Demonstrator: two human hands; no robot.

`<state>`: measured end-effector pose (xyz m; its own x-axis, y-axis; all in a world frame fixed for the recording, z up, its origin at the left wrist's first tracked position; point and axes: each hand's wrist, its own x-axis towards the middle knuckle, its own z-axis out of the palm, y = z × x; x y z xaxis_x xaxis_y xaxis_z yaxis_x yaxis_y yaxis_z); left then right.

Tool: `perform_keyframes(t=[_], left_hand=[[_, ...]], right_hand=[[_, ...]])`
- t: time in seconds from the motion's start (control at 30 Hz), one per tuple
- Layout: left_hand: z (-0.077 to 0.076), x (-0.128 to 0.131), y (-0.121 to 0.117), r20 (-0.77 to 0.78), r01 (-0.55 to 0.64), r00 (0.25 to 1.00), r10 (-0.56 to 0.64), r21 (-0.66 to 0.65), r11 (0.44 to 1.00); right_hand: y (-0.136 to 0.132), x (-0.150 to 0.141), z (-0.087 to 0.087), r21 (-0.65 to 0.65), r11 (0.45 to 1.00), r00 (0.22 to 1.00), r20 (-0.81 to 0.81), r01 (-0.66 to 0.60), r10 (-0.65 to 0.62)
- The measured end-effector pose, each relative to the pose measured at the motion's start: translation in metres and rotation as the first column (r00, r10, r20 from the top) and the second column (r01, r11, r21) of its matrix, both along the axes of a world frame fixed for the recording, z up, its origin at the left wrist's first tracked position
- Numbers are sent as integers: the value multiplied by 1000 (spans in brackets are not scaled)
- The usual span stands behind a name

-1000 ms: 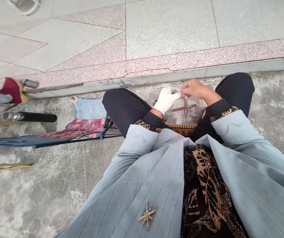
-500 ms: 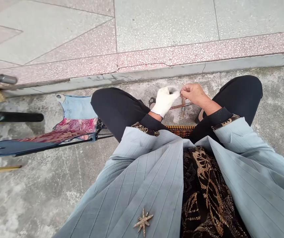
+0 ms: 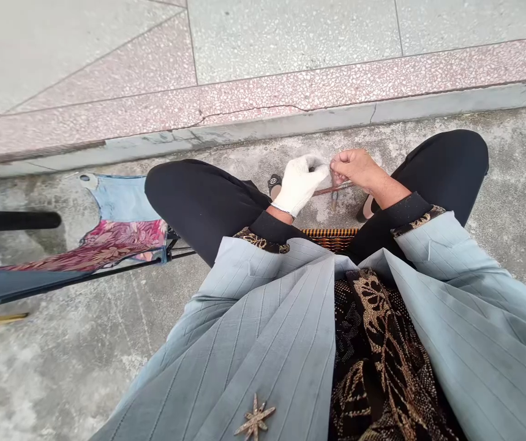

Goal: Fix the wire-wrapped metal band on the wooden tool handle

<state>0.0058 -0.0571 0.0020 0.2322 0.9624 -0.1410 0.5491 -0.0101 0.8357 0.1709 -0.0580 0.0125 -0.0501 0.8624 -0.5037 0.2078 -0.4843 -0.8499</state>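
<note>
My left hand [image 3: 298, 184], in a white knit glove, is held between my knees with thumb and fingers curled into a ring. My bare right hand [image 3: 358, 168] pinches close beside it, fingertips almost meeting the glove. Whatever lies between the fingertips is too small to make out. Just under the hands a thin reddish-brown rod [image 3: 324, 191] runs crosswise, partly covered by the left hand. A short upright piece [image 3: 334, 201] crosses that rod below my right fingertips; I cannot tell whether the right hand grips it.
Beneath me shows the woven edge of a seat [image 3: 331, 236]. A folding chair [image 3: 120, 236] with blue and pink fabric stands to the left, near a dark tube [image 3: 15, 220]. Ahead, a low concrete step edge [image 3: 244, 130] borders the tiled floor [image 3: 290, 49].
The view has shifted slightly, so the chair and dark tube sit farther left. Both hands stay close together in nearly the same pose.
</note>
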Motion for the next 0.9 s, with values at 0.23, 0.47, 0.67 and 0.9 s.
perform_keyframes(t=[0.23, 0.47, 0.67, 0.9], left_hand=[[3, 4, -5, -78, -8, 997, 15, 91, 996], [3, 3, -7, -232, 35, 973, 19, 227, 973], [-2, 2, -5, -262, 55, 965, 5, 219, 974], [-8, 3, -2, -338, 80, 941, 3, 232, 969]], right_hand=[[-2, -4, -6, 43, 998, 998, -50, 44, -41], [-1, -5, -22, 106, 994, 998, 62, 15, -21], [-1, -7, -28, 123, 992, 998, 67, -2, -6], [-2, -11, -28, 108, 994, 997, 64, 29, -36]])
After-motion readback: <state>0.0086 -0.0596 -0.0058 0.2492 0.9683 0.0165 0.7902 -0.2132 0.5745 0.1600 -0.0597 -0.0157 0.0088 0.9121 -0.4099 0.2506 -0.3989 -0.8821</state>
